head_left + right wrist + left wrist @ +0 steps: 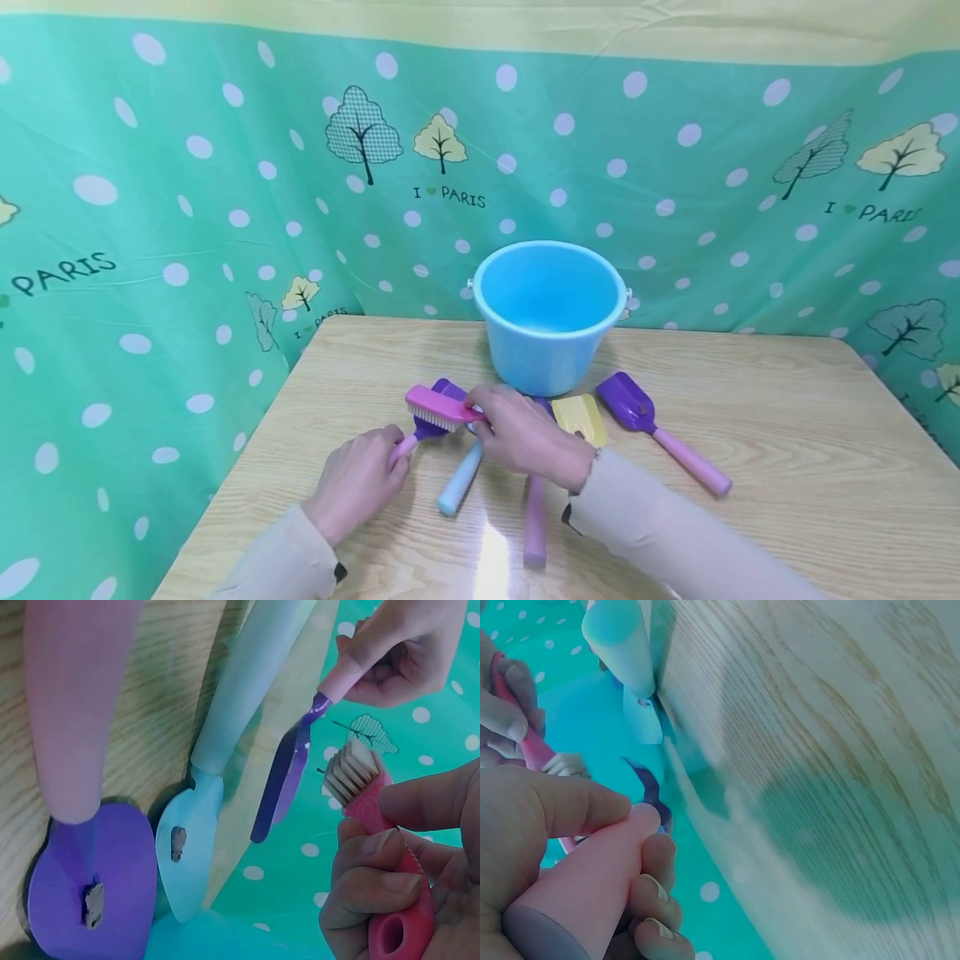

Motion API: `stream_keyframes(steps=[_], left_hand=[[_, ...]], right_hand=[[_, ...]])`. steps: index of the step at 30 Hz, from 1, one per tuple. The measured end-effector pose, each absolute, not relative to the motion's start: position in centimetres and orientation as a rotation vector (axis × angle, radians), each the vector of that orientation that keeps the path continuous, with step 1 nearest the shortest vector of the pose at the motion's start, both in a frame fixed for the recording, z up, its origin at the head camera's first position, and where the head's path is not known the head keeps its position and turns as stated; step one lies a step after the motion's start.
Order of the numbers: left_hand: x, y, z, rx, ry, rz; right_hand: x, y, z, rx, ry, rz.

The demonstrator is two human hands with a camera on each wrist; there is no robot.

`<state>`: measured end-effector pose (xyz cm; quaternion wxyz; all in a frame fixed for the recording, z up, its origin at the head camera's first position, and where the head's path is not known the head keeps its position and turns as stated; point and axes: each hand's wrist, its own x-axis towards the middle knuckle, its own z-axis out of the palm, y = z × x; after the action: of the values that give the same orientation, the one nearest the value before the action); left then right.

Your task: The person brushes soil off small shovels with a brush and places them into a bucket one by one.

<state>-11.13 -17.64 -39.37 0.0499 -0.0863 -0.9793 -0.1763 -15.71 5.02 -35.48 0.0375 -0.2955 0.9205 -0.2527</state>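
My left hand (358, 483) grips the pink handle (592, 874) of a small toy shovel with a purple scoop (289, 776). The shovel is raised off the table in the right wrist view. In my right hand (525, 433) is a pink brush (442, 405) with pale bristles (351, 772), held by its handle between thumb and curled fingers. Seen from the head, the brush head overlaps the purple scoop, bristles facing down, and partly hides it. Below my right hand lie a light blue shovel (461, 479) and a purple shovel with a pinkish handle (535, 525).
A light blue bucket (551, 358) stands upright at the back of the wooden table (795, 417). In front of it is a yellow scoop (581, 417), partly behind my right wrist. Another purple shovel with a pink handle (690, 458) lies right. A green patterned curtain (675, 208) surrounds the table.
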Motion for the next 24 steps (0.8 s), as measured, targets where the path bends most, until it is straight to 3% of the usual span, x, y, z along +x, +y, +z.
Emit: stream_keyframes(steps=[24], left_hand=[[-10.5,-17.8,-39.2,-0.25,-2.981,-0.556]], right_hand=[[-15.5,4.6,-36.7,-0.821,2.82,-0.657]])
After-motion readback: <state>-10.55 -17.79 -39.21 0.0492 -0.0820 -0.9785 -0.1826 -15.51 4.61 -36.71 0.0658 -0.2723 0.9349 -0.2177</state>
